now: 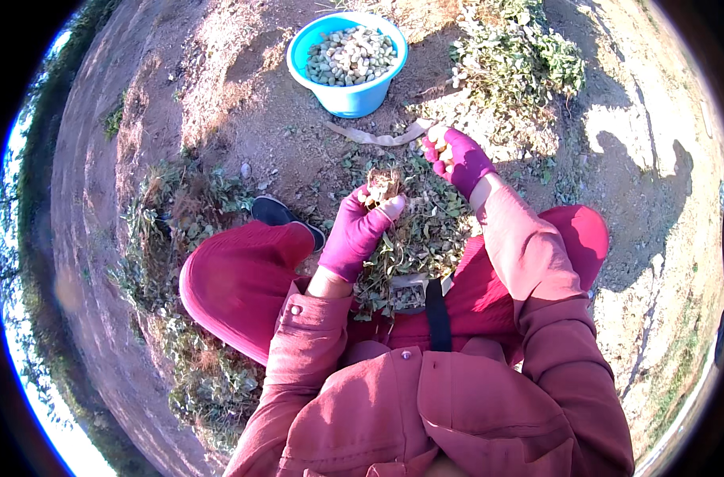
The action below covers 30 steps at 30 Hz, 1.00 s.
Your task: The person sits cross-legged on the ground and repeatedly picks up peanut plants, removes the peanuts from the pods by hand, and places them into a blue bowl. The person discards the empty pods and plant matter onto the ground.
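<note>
My left hand, in a purple fingerless glove, grips the root end of a peanut plant. A few pale pods show by its fingers. Leafy stems lie below it, between my legs and over my lap; I cannot tell which belong to the held plant. To the right and farther forward, my right hand wears a matching glove. Its fingers curl around several peanut pods. Beyond both hands stands a blue plastic bucket, heaped with unshelled peanuts.
Pulled peanut plants are piled at the upper right. Another heap of plants lies by my left knee. A pale strip rests on the dirt in front of the bucket. My dark shoe sticks out at left.
</note>
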Motion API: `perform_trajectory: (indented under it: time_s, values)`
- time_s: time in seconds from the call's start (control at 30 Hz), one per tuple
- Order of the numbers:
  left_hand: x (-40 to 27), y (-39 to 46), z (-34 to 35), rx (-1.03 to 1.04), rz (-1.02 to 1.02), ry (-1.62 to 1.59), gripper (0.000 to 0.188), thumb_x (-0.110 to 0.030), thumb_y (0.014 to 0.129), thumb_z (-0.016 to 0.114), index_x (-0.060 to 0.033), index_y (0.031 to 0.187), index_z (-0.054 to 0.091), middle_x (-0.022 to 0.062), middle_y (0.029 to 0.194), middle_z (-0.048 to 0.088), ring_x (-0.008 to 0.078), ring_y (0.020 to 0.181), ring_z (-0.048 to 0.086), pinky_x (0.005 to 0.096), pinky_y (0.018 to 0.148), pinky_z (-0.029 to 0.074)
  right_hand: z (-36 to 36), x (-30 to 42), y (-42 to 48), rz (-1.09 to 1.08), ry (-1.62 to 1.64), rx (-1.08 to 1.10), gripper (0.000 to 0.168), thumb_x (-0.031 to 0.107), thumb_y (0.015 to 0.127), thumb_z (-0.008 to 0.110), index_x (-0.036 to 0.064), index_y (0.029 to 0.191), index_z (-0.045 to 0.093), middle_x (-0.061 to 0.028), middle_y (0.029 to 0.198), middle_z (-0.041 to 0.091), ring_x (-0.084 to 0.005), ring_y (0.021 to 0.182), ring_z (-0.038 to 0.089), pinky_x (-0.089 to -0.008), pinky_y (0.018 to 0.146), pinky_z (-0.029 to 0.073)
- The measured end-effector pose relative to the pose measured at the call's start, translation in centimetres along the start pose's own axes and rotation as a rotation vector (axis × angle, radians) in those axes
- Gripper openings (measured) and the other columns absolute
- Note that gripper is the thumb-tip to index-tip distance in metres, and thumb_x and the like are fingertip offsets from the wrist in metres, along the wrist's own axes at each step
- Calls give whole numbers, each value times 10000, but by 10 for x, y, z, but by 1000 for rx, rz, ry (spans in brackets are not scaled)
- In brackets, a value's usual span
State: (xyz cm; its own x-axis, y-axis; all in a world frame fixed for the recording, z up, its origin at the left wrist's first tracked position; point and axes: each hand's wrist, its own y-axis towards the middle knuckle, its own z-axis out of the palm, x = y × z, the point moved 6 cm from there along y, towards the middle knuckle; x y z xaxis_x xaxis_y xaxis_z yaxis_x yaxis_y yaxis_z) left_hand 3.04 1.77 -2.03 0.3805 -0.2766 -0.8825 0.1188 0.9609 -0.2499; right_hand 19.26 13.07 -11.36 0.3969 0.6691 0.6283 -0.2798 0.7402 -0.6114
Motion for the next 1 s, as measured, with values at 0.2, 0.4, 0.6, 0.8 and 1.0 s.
perform_trajectory:
  time_s: [0.2,0.4,0.6,0.8,1.0]
  values:
    - [6,3,-13,-173,-31,-142,231,-187,823,675,-62,1009,621,-55,862,606,40,754,527,210,703,421,23,-31,40,184,265,-141,279,250,901,521,19,1057,510,-131,922,581,-214,729,585,-293,574,537]
    - [-1,2,-12,-168,-14,-90,212,-209,828,674,-68,976,616,-46,844,601,51,737,534,223,675,429,96,66,106,-82,171,84,497,415,944,413,-39,1148,416,-250,992,537,-394,895,584,-548,855,496]
    - [-5,-6,-15,-174,14,-173,206,-177,834,666,-59,994,613,-44,861,606,48,748,529,220,694,428,44,7,93,-71,9,94,194,121,898,459,-48,989,489,-179,854,597,-269,730,623,-382,666,571]
    - [-23,-13,-17,-229,136,-190,190,-192,831,670,-90,976,602,-67,809,575,36,689,498,197,639,399,-79,-58,78,188,13,-116,265,131,902,365,-72,1003,502,-183,800,607,-270,619,615,-377,563,561]
    - [-187,-110,-80,-753,900,70,238,-164,843,663,-34,1039,624,41,916,646,110,778,584,262,702,487,-57,-15,36,41,-139,-198,238,131,905,381,-37,1043,477,-173,820,615,-259,602,606,-373,520,538]
